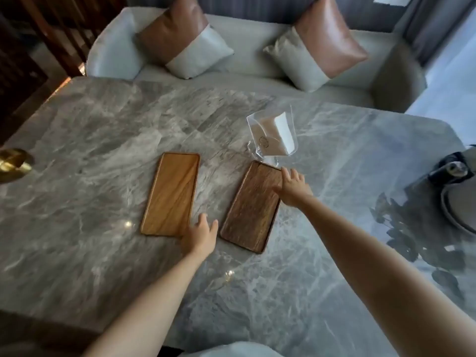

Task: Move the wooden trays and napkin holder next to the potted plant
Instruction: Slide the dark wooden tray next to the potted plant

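Two wooden trays lie flat on the grey marble table (90,130). The light tray (171,193) is on the left, the dark tray (251,206) on the right. A clear napkin holder (273,136) with white napkins stands just beyond the dark tray's far end. My left hand (201,235) rests with fingers spread at the light tray's near right corner. My right hand (293,188) lies on the dark tray's far right edge, fingers spread. A dark-leaved potted plant (417,235) sits at the right, blurred.
A gold round object (14,163) stands at the table's left edge. A dark device (453,168) and a grey dish (458,215) sit at the right edge. Beyond the table is a pale sofa (244,42) with two brown-and-grey cushions.
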Tool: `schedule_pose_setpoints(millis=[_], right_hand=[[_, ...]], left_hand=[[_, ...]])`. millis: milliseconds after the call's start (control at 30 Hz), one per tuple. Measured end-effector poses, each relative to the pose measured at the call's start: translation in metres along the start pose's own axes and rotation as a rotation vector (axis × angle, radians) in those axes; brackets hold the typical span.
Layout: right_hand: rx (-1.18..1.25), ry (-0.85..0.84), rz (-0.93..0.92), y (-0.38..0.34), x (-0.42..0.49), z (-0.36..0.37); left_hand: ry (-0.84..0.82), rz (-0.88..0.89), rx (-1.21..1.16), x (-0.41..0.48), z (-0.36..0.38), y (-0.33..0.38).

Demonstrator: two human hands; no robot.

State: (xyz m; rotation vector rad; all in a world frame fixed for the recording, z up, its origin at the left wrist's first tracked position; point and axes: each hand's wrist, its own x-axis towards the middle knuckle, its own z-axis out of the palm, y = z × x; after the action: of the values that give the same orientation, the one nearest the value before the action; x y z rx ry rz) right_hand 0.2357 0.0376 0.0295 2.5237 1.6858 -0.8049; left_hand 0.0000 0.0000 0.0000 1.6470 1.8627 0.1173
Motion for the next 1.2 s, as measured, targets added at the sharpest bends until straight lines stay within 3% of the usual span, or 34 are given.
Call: schedule_pose_setpoints(millis=[367, 633, 800, 1200], right_hand=[[0.053, -0.114, -0.008, 0.016, 0.057, -0.007], [0.097, -0.156, -0.034, 0.023, 0.062, -0.004], [0.127, -0.194, 0.04, 0.03, 0.051, -0.007], [0.269, -0.106, 0.126, 0.079, 0.0, 0.003]], left_hand=[[-0.086, -0.202, -0.154, -0.008, 0.039, 0.018], [-0.1, -0.288, -0.181, -0.01, 0.04, 0.031], [-0.083, -0.337, -0.211, -0.007, 0.036, 0.031], [-0.035, -0.25, -0.267, -0.013, 0.019, 0.045]])
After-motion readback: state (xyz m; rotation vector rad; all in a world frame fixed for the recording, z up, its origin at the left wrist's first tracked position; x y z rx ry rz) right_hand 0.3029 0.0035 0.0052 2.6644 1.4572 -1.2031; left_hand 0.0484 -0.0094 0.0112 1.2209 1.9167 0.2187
